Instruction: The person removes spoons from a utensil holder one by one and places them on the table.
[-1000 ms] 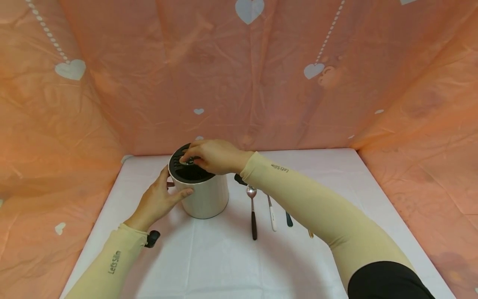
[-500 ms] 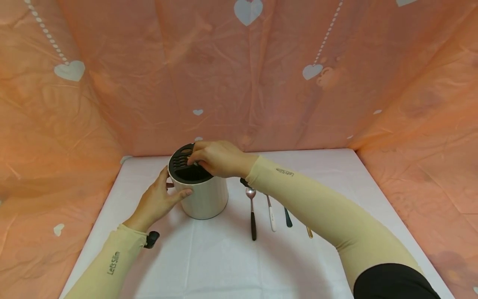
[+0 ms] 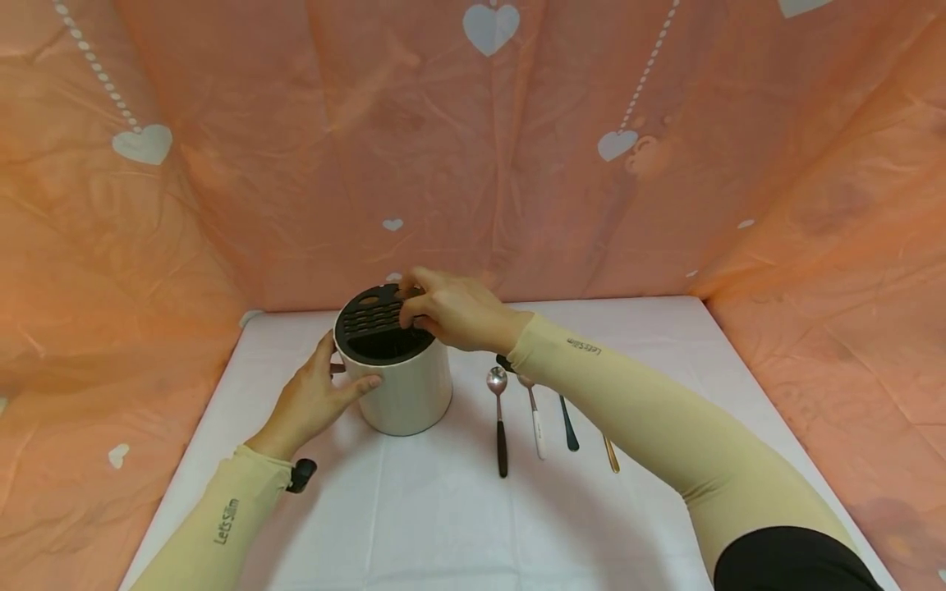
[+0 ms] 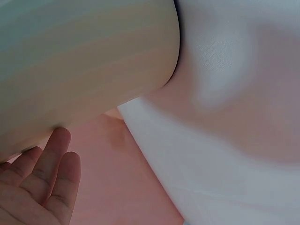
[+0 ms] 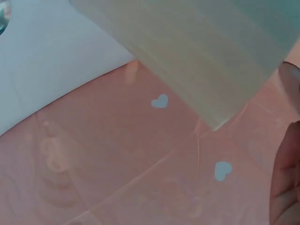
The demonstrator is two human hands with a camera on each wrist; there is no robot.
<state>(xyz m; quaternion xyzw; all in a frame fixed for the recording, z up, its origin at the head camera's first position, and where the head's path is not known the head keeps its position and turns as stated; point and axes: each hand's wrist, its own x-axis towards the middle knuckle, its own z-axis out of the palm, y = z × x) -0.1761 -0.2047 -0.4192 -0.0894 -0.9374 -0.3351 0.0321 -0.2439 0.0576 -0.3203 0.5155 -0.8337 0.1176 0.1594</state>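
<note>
A pale cylindrical utensil holder (image 3: 406,398) with a black slotted lid (image 3: 380,349) stands at the back left of the table. My left hand (image 3: 306,402) grips its left side, thumb on the front; fingertips touch the wall in the left wrist view. Over the lid's right part, my right hand (image 3: 451,308) has its fingers bent together. Beside those fingers, the right wrist view shows a smooth greyish rounded piece (image 5: 290,84), like a spoon's bowl, cut off by the frame edge. In the head view the fingers mostly hide it.
Right of the holder lie a black-handled spoon (image 3: 502,443), a white-handled spoon (image 3: 538,431), a dark-handled utensil (image 3: 570,431) and a gold-handled utensil (image 3: 611,455), the last two partly under the right sleeve (image 3: 628,402). An orange cloth (image 3: 332,164) hangs behind the white table (image 3: 436,525).
My right hand has shifted to the right across the lid, uncovering more of its slots. The left hand and the holder stay in place.
</note>
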